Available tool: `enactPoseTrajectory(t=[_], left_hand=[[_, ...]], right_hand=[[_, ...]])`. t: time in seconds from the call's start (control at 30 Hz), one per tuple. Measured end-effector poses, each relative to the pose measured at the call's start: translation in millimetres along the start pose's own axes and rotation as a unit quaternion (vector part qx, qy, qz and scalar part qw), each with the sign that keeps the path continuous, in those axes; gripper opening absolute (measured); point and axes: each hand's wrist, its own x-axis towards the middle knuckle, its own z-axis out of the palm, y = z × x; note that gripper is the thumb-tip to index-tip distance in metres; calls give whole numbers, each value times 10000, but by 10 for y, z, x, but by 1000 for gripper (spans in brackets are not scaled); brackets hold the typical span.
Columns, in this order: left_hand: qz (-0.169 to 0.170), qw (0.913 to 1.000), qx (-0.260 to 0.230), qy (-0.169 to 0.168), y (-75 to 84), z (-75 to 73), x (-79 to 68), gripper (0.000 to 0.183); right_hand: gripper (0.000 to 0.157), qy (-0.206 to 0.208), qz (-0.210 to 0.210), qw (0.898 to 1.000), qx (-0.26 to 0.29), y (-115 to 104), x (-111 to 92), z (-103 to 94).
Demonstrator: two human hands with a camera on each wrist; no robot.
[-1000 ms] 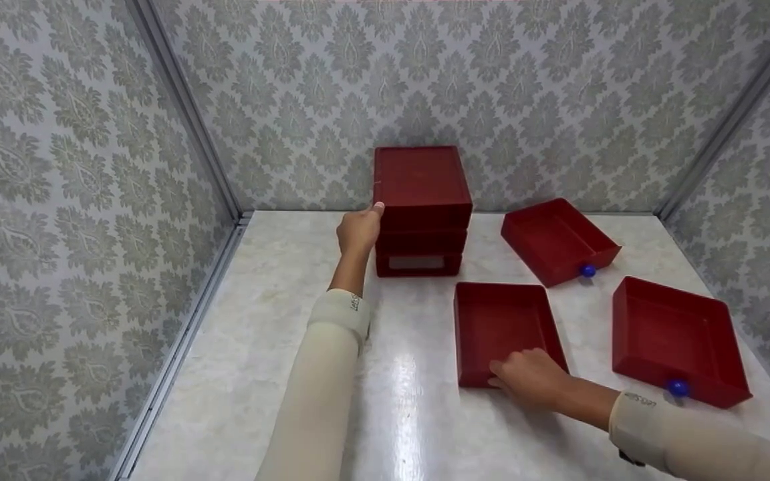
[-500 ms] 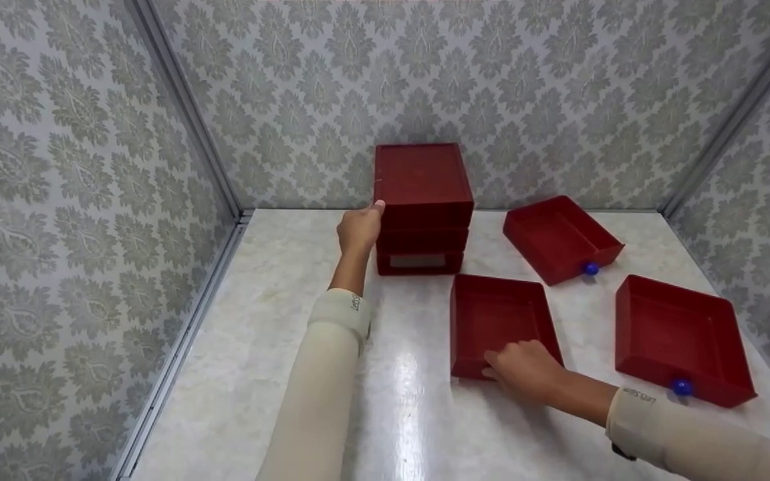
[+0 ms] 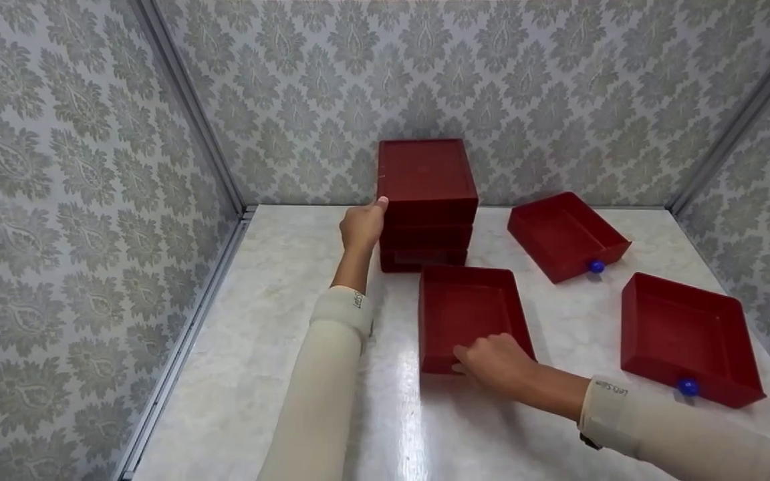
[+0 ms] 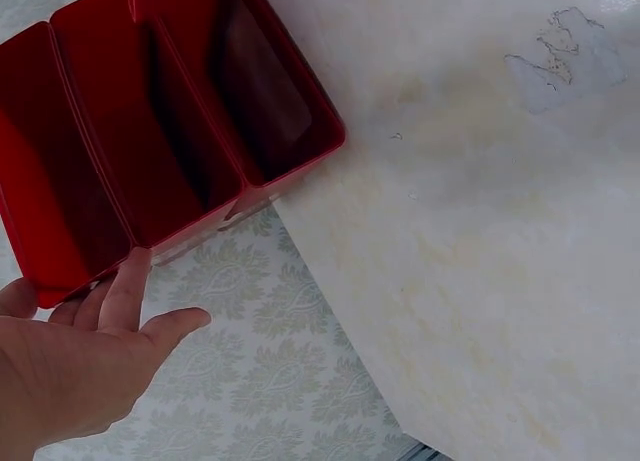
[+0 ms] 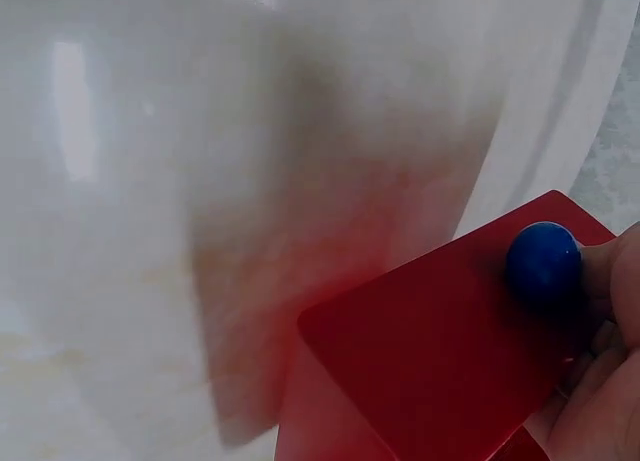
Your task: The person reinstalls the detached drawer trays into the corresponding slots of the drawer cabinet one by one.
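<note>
A red drawer cabinet [image 3: 425, 170] with three open slots, seen from the front in the left wrist view, stands against the back wall. My left hand [image 3: 361, 227] is at its left side, the thumb by the front edge and straight fingers [image 4: 125, 291] touching the outer wall. My right hand [image 3: 497, 364] grips the front wall of a red drawer [image 3: 468, 304], whose far rim comes right up to the cabinet's lower front in the head view. In the right wrist view a blue round knob [image 5: 543, 263] on the drawer front is against a finger.
On the right lie two more red drawers, one farther back [image 3: 562, 234] and one nearer [image 3: 689, 331], each with a blue knob on its front. The glossy, marbled white table [image 3: 258, 374] meets patterned walls [image 3: 291, 100] at the back and sides.
My right hand has carried the drawer left and slightly away from me, closer to the cabinet's front. The left hand keeps its place at the cabinet's side.
</note>
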Motion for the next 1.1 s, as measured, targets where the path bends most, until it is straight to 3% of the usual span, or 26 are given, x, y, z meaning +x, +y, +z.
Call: enactPoseTrajectory(t=[0.43,0.63,0.87,1.1], left_hand=[[53,10000,-27,-38,-3,-9,-12,45],[106,9999,-22,6,3,-11,-22,45],[176,9998,0,-8,16,-22,-50,43],[146,9999,14,55,7,-28,-47,44]], right_hand=[[20,-174,-212,9996,72,-289,350,53],[22,-331,-168,9993,62,-349,543,80],[37,-109,-262,9996,-54,-381,674,159],[35,-108,-167,9998,79,-368,749,174]])
